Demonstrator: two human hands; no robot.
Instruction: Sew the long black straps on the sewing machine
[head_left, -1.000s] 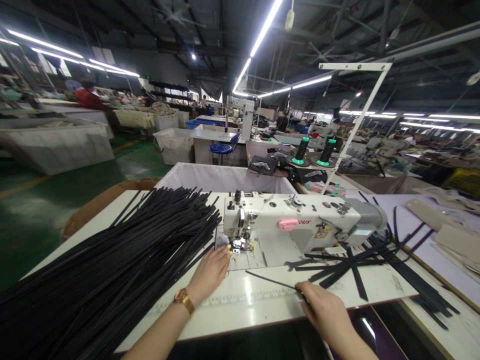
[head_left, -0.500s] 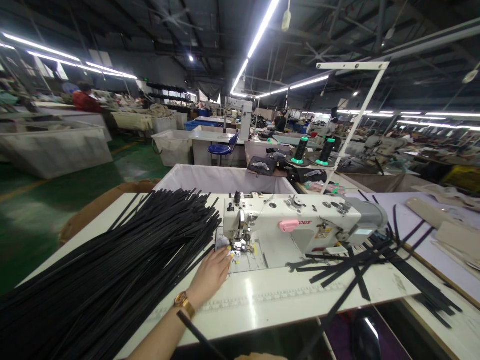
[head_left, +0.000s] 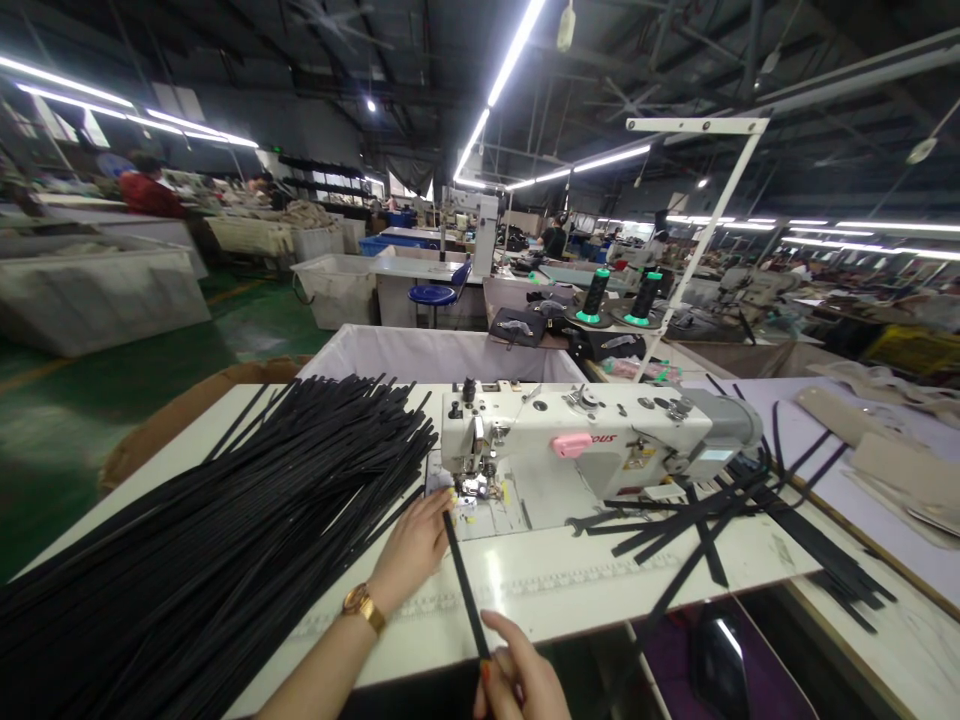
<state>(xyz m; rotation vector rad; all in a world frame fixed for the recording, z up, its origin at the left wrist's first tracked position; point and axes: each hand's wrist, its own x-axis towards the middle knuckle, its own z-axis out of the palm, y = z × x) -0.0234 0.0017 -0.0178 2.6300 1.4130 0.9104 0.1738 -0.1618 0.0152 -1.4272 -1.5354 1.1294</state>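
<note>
Left hand (head_left: 414, 545): palm down over the worktop (head_left: 555, 605), fingers close together and lightly bent, tips beside the needle area of the white sewing machine (head_left: 585, 435). The fingertips meet the upper end of a narrow black strap (head_left: 466, 585); whether they pinch it or only rest on it, I cannot tell. Gold wristwatch (head_left: 363, 606) on this wrist.

Right hand (head_left: 525, 685): low, at the near edge of the worktop. Fingers closed on the lower part of the same strap, thumb against it, index finger raised and extended beside it. The strap runs at a slant between my two hands, crossing the printed ruler scale (head_left: 570, 578).

Left of the machine: a large pile of black straps (head_left: 225, 510), laid roughly parallel, one end fanned out near the machine head. Right: loose black straps (head_left: 694, 535) crossing one another, some over the worktop edge. An open-end wrench (head_left: 576, 526) lies in front of the machine bed, near these. A pink block (head_left: 571, 445) is on the machine arm. Behind the machine: two black thread cones with green ends (head_left: 595, 297). Far right: beige pieces (head_left: 892, 470) on a pale surface.
</note>
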